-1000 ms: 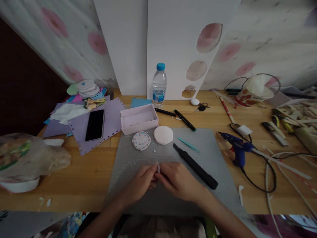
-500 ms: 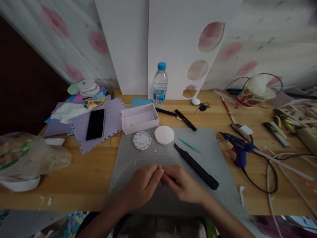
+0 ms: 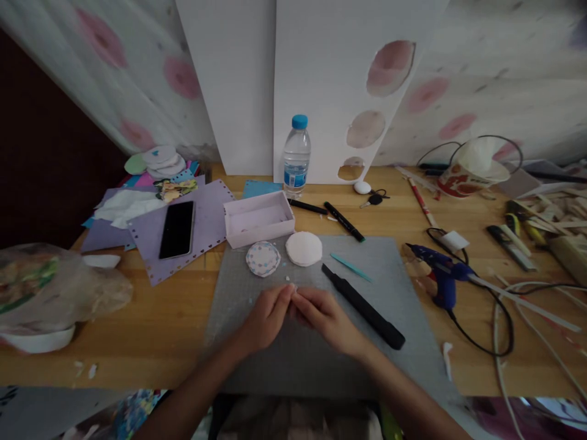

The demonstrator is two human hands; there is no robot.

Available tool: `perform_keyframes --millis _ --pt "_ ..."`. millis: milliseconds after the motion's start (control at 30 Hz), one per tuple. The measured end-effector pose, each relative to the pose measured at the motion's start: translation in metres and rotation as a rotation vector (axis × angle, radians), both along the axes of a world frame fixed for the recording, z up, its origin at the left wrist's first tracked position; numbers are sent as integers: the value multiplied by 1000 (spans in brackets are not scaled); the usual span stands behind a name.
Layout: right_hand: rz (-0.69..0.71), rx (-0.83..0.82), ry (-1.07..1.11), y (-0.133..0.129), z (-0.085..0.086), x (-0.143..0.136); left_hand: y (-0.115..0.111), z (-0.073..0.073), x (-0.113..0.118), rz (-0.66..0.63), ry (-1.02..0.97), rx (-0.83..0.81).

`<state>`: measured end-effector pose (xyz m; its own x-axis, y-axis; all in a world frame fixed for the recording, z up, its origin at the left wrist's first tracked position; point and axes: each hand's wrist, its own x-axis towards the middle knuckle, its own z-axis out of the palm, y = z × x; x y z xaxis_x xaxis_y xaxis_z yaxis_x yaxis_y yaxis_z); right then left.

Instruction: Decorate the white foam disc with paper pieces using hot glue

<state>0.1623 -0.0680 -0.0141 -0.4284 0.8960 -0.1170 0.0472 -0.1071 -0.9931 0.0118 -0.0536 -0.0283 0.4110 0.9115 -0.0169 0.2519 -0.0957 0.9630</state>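
Over the grey cutting mat [image 3: 270,373], my left hand [image 3: 268,315] and my right hand [image 3: 325,318] meet with fingers pinched together. Between the fingertips a tiny whitish bit barely shows; its kind cannot be made out. Just beyond the hands lie a dotted paper disc [image 3: 263,259] and a plain white disc [image 3: 304,249]. To the right of my right hand rests a black utility knife [image 3: 367,308], its blade end pointing away from me. A thin teal stick [image 3: 351,267] lies beyond the knife.
A shallow pale pink box [image 3: 259,220] touches the mat's far edge, with a water bottle [image 3: 296,156] behind it. Two black markers [image 3: 343,221] lie nearby. On the right sits a blue glue gun [image 3: 443,275] with cords; on the left, a phone [image 3: 177,230] on purple paper.
Both hands, still pinched together, have moved a little away from me across the mat, closer to the two discs. The things on the table have stayed put.
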Motion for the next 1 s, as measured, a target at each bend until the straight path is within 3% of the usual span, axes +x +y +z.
perform_keyframes --millis 200,333,533,767,1000 --pt "-58 223 -340 27 -17 3 32 -22 0 -80 149 189" --pt "-52 244 -454 22 -22 2 31 -27 0 -177 244 276" --pt "-76 267 -656 17 -18 3 29 -28 -1 -222 350 375" --pt "-83 254 -521 13 -22 0 28 -29 -3 -239 359 456" --pt "-147 243 -487 12 -27 -6 26 -31 -3 -224 332 430"
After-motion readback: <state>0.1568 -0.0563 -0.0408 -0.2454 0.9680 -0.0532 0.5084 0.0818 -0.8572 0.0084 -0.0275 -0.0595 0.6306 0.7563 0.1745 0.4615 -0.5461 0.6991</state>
